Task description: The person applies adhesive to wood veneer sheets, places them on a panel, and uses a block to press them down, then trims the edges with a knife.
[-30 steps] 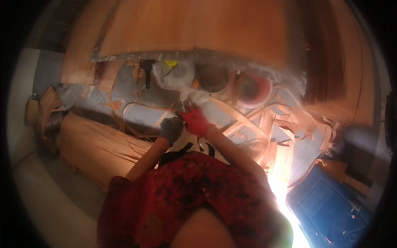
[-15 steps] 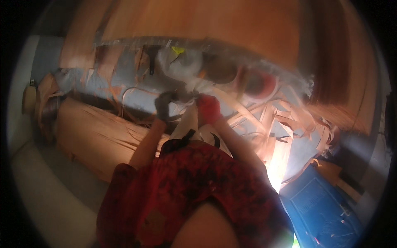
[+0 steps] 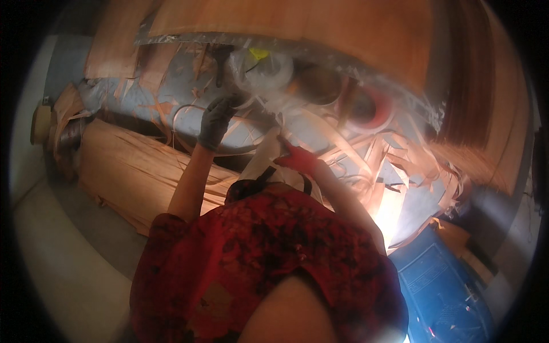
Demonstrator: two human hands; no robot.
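My left hand [image 3: 215,122], in a dark grey glove, is raised near the white bucket [image 3: 274,71]. Its fingers curl at the bucket's near left side; blur hides what they hold, if anything. A pale, thin curved edge shows beside the fingertips. My right hand [image 3: 298,158], in a red glove, is over my light trousers [image 3: 262,154]. Its index finger stretches forward and the thumb stands apart, with nothing visible between them. Something yellow [image 3: 259,54] sits at the white bucket's far rim.
Wood veneer sheets [image 3: 286,23] overhang the far side. A red-rimmed bucket [image 3: 389,111] stands right of the white one. Veneer strips [image 3: 337,140] litter the floor. A veneer stack [image 3: 131,171] lies at left, a blue case [image 3: 440,286] at lower right. A bright light glares beside it.
My hands were close together in front of me and have parted. The left moved forward and left to the white bucket; the right moved slightly back and right, its fingers spreading.
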